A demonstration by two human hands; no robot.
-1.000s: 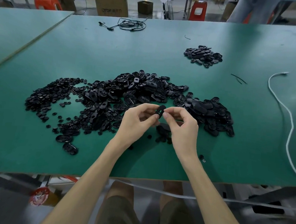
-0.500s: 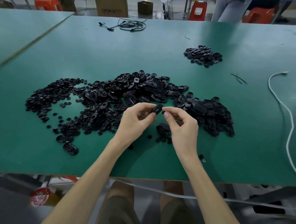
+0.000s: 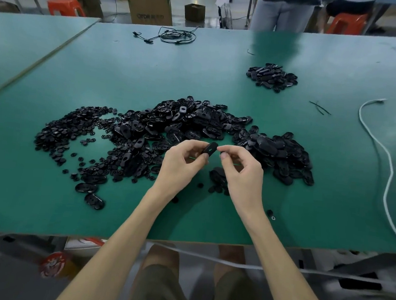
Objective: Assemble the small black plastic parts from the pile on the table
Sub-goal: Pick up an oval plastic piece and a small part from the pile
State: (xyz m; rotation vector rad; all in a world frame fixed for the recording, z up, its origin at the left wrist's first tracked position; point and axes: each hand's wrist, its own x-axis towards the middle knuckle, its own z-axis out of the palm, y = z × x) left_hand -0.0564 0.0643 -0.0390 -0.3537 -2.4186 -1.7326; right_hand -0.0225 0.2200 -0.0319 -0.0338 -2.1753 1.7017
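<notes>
I'm watching the right hand (image 3: 240, 175) easing back from the black part (image 3: 210, 148), the left hand (image 3: 181, 165) tilting its holed face upward, and a bystander (image 3: 283, 10) walking left in the background.

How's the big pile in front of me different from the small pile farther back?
The big pile sprawls wide; the small pile is compact and lies farther back on the right. The big pile mixes oval shells with tiny round bits; the small pile looks like oval pieces only. Both are black plastic on the green table.

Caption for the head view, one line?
Left hand holds an oval black part over the pile on the green table; right hand pinched beside it.
</notes>
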